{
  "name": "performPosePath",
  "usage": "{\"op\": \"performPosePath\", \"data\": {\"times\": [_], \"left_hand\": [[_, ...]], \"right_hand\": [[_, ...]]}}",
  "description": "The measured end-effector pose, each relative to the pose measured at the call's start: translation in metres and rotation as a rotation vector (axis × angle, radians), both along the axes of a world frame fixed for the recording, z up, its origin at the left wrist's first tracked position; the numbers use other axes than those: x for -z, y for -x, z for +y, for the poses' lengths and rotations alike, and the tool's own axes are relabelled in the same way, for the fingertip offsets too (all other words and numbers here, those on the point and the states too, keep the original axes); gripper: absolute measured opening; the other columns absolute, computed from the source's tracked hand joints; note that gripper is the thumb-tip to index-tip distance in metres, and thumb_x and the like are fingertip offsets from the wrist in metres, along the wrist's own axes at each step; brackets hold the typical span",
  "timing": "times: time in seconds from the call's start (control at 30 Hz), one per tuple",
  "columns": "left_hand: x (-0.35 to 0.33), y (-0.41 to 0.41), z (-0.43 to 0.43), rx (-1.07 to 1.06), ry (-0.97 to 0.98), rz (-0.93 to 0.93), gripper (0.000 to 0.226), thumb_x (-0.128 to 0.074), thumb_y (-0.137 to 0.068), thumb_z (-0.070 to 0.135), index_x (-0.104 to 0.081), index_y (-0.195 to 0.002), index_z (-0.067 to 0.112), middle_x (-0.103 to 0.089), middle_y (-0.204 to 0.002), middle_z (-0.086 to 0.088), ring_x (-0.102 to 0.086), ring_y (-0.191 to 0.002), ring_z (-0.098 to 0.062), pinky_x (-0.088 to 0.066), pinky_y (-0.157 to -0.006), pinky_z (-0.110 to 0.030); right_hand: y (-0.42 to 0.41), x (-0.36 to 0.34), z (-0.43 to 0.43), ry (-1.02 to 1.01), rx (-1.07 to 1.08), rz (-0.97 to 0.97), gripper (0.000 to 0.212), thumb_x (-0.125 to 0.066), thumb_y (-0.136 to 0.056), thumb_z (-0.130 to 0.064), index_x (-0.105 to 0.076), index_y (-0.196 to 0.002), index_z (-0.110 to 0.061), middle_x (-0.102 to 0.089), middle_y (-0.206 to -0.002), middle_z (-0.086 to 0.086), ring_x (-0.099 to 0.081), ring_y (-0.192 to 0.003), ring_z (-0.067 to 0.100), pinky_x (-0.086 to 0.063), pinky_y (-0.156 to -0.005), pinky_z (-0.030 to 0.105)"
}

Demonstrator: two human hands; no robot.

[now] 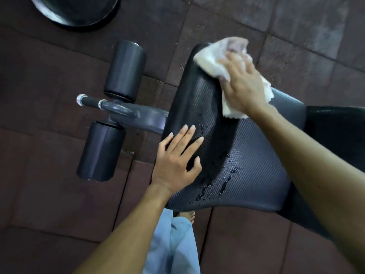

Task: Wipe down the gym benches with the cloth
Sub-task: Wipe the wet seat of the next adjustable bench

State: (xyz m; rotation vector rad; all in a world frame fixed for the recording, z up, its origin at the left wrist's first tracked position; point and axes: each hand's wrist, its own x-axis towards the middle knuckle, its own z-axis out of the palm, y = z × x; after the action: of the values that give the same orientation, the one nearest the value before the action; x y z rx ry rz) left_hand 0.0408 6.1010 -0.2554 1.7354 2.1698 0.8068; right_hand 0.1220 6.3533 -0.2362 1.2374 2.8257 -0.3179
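Observation:
A black textured gym bench pad [246,155] fills the middle of the head view, with water droplets and wet streaks near its front edge. My right hand [244,84] presses a crumpled white cloth [213,56] flat onto the far end of the pad. My left hand [178,157] rests flat on the pad's left edge, fingers spread, holding nothing. Part of the cloth is hidden under my right hand.
Two black foam leg rollers [125,68] [100,151] and a grey metal bar with a chrome-tipped handle [110,105] stick out left of the bench. A black weight plate [75,10] lies at the top left. The floor is dark rubber tiles. My bare foot [187,215] is under the pad's front edge.

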Motion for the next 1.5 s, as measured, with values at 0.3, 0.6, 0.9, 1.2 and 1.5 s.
{"op": "performPosePath", "data": {"times": [0.3, 0.6, 0.9, 1.2, 1.5], "left_hand": [[0.005, -0.001, 0.000, 0.010, -0.038, 0.008, 0.042, -0.062, -0.082, 0.023, -0.066, -0.123, 0.016, -0.050, -0.143, -0.007, -0.042, -0.137, -0.020, -0.035, -0.108, -0.046], [0.003, -0.003, -0.005, 0.011, -0.093, 0.009, 0.031, -0.061, -0.083, 0.021, -0.072, -0.110, 0.012, -0.060, -0.133, -0.009, -0.050, -0.131, -0.023, -0.040, -0.104, -0.045], [0.012, -0.008, -0.119, -0.159, -0.061, -0.067, 0.036, -0.054, -0.093, 0.022, -0.058, -0.126, 0.010, -0.055, -0.137, -0.011, -0.050, -0.129, -0.021, -0.046, -0.097, -0.037], [0.011, -0.025, -0.140, -0.313, -0.013, -0.156, 0.038, -0.055, -0.092, 0.027, -0.064, -0.122, 0.004, -0.060, -0.132, -0.011, -0.052, -0.125, -0.016, -0.042, -0.096, -0.027], [0.002, -0.030, -0.143, -0.388, 0.041, -0.381, 0.044, -0.051, -0.092, 0.037, -0.062, -0.125, 0.009, -0.057, -0.135, -0.005, -0.049, -0.126, -0.011, -0.040, -0.102, -0.030]], "right_hand": [[0.062, -0.017, -0.045, -0.016, -0.536, -0.220, 0.047, -0.038, -0.088, -0.035, -0.053, -0.133, -0.030, -0.046, -0.146, -0.007, -0.026, -0.142, 0.032, -0.025, -0.103, 0.046], [0.088, -0.011, -0.043, -0.120, -0.347, -0.260, 0.041, -0.040, -0.090, -0.034, -0.059, -0.125, -0.025, -0.053, -0.138, -0.003, -0.024, -0.142, 0.027, -0.022, -0.106, 0.048], [0.016, -0.015, -0.077, 0.029, -0.165, -0.029, 0.046, -0.036, -0.096, -0.038, -0.043, -0.142, -0.033, -0.032, -0.156, -0.008, -0.015, -0.148, 0.029, -0.026, -0.110, 0.053], [-0.090, -0.004, -0.108, -0.053, -0.618, 0.011, 0.058, -0.041, -0.086, -0.037, -0.032, -0.144, -0.038, -0.038, -0.153, -0.001, -0.026, -0.141, 0.033, -0.031, -0.102, 0.048], [-0.135, -0.001, -0.222, -0.110, -0.499, 0.025, 0.057, -0.043, -0.089, -0.036, -0.038, -0.145, -0.030, -0.033, -0.156, -0.001, -0.025, -0.143, 0.033, -0.030, -0.102, 0.045]]}}
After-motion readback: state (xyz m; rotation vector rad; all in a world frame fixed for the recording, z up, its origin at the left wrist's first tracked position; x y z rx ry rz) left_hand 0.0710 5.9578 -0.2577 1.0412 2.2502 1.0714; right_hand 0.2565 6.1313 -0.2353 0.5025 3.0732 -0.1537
